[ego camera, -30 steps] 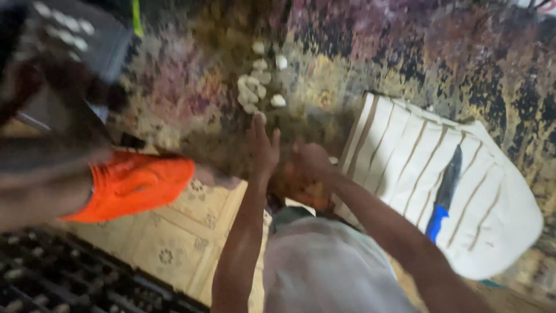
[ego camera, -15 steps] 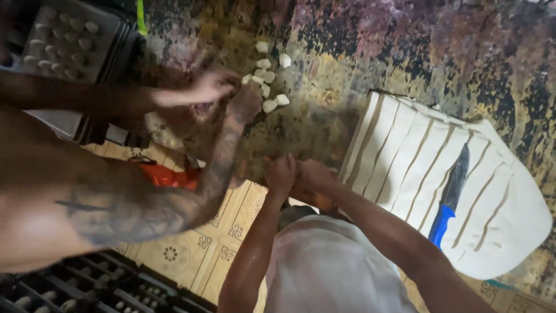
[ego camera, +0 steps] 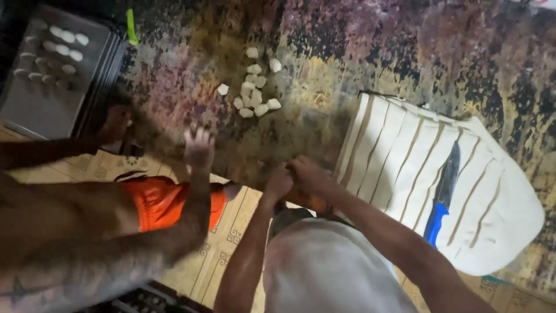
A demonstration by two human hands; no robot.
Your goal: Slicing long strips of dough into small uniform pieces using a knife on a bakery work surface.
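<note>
Fingers of your left hand (ego camera: 279, 181) and right hand (ego camera: 308, 173): curled shut, pressed together at the surface's (ego camera: 359, 52) near edge; contents hidden.
Dough pieces (ego camera: 255, 95): heaped mid-surface, likely for easy reach.
Knife (ego camera: 443, 194): rested on the sliced dough sheet (ego camera: 394, 145), right edge.
Co-worker's hand (ego camera: 200, 148): spread, left of yours.

View: one head-worn camera, no second view to share with.
Facing: steeply down over the wearer's own chest and forearms onto a mottled worktop (ego camera: 370, 52).
Distance: close, at arm's reach.
Span: metal tray (ego camera: 40, 110) far left, sliced dough sheet (ego camera: 399, 156) right.
</note>
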